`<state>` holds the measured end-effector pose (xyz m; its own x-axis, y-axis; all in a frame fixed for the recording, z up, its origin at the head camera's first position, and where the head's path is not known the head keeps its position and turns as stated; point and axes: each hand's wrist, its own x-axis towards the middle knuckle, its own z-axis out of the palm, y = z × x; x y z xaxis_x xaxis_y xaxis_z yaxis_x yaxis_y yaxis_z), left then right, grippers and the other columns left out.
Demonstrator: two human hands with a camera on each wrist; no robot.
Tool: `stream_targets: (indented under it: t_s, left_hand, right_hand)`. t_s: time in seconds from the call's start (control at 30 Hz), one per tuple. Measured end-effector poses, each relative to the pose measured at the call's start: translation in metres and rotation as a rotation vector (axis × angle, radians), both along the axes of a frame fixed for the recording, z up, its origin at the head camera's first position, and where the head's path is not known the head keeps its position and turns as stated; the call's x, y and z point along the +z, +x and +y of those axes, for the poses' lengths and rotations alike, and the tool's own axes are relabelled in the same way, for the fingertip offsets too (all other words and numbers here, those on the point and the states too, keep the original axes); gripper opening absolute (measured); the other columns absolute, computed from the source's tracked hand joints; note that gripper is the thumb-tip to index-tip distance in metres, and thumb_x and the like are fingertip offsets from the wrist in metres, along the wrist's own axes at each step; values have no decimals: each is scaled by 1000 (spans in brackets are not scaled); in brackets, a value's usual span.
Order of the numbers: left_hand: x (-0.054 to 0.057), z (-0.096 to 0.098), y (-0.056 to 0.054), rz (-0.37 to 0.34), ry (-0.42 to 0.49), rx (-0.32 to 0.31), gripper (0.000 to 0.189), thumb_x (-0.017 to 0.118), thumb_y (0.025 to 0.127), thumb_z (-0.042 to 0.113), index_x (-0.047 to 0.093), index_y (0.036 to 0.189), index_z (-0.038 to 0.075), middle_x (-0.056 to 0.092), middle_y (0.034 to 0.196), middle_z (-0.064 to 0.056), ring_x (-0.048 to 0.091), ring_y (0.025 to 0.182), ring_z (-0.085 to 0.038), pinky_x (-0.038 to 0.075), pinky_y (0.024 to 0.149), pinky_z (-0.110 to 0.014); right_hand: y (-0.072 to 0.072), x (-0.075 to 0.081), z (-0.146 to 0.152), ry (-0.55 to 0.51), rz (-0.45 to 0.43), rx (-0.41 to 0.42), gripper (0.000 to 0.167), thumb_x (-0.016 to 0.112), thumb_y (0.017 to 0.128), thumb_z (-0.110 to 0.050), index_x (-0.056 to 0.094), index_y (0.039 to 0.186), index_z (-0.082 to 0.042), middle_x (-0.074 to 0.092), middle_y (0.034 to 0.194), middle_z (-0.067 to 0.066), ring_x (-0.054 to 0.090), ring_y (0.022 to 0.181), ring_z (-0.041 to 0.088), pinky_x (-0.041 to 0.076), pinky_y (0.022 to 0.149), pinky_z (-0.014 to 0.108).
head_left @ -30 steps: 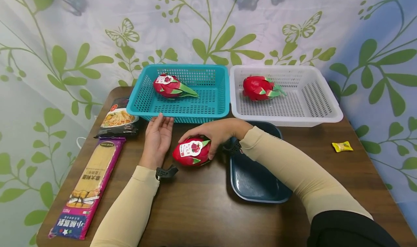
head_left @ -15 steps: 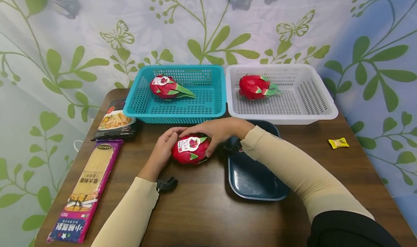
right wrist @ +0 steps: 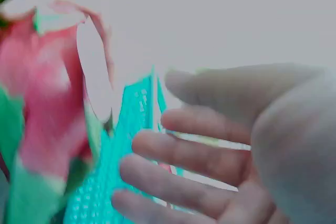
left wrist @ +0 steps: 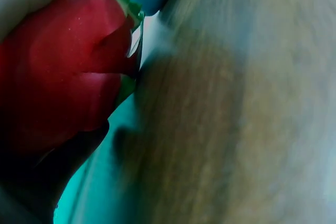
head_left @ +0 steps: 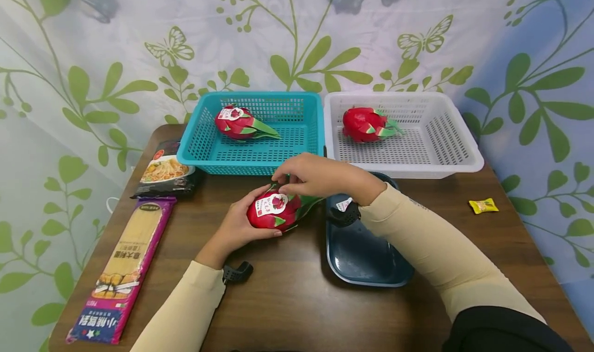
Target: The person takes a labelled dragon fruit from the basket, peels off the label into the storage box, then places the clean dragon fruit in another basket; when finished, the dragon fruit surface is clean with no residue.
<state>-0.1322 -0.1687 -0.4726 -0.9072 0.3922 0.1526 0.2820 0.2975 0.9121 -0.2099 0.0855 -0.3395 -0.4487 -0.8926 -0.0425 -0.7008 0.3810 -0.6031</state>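
In the head view a red dragon fruit (head_left: pixel 260 215) with a white label and green leaf tips is gripped by my left hand (head_left: pixel 234 228). The thumb lies along its near side, the fingers at its far side. My right hand (head_left: pixel 320 176) hovers just over the fruit's leafy end. In the right wrist view its fingers (right wrist: pixel 178 156) are extended and apart from the fruit, holding nothing. The left wrist view shows the fruit's red skin (left wrist: pixel 63 66) close up in the left hand.
A teal basket (head_left: pixel 250 165) and a white basket (head_left: pixel 403 170) each hold a dragon fruit. A dark blue tray (head_left: pixel 362 262) lies under the right forearm. Noodle packet (head_left: pixel 164 171) and pasta pack (head_left: pixel 127 264) lie left; a yellow wrapped sweet (head_left: pixel 483 206) lies right.
My left hand has come from beside the dragon fruit to grip it. The right hand has let go and lifted slightly away to the right.
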Motion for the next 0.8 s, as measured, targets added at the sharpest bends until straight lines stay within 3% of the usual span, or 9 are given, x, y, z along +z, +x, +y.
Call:
stream_targets:
  t_s: [0.27, 0.4, 0.47, 0.57, 0.63, 0.7, 0.8]
  left_hand:
    - [2, 2, 2, 73, -69, 38, 101, 99, 76, 27, 43, 160, 21, 54, 150, 0, 52, 131, -25, 60, 88, -41]
    - [0, 2, 3, 90, -60, 33, 101, 99, 76, 27, 43, 159, 22, 54, 149, 2, 52, 130, -24, 61, 86, -39]
    - [0, 1, 2, 112, -53, 30, 100, 100, 74, 26, 45, 158, 21, 56, 147, 2, 55, 127, -24, 60, 88, -39]
    - [-1, 1, 0, 148, -47, 30, 98, 99, 74, 20, 47, 157, 17, 59, 144, 0, 59, 123, -24, 59, 90, -39]
    - [-1, 2, -2, 162, -41, 29, 97, 99, 74, 17, 48, 157, 15, 60, 144, -2, 60, 122, -25, 59, 92, -41]
    - [-1, 3, -2, 157, -42, 34, 98, 99, 73, 17, 48, 157, 17, 59, 145, -2, 58, 124, -25, 59, 91, -42]
    - [-2, 4, -1, 131, -53, 47, 100, 100, 73, 21, 46, 158, 21, 57, 147, 0, 55, 128, -24, 60, 89, -43]
  right_hand:
    - [20, -13, -15, 112, 186, -52, 30, 75, 101, -22, 75, 126, -6, 70, 117, 7, 62, 106, 17, 56, 87, 25]
    - [26, -14, -19, 24, 218, -64, 18, 79, 98, -19, 79, 112, -8, 70, 108, 3, 62, 100, 16, 56, 87, 24]
    - [31, -9, -17, -95, 157, 3, 11, 81, 96, -15, 79, 106, -10, 70, 105, 0, 62, 97, 14, 56, 87, 25]
    - [41, 1, -5, -289, -54, 150, 10, 81, 94, -12, 78, 104, -12, 71, 105, -4, 63, 93, 15, 58, 83, 30]
    - [46, 9, 9, -371, -180, 195, 12, 81, 94, -11, 78, 106, -12, 71, 105, -5, 64, 90, 16, 59, 79, 34]
    - [49, 14, 27, -395, -231, 125, 15, 81, 94, -11, 78, 109, -13, 72, 106, -6, 65, 88, 17, 60, 75, 37]
    - [49, 16, 56, -334, -210, -93, 15, 81, 95, -13, 79, 110, -15, 73, 98, -8, 65, 80, 16, 59, 69, 34]
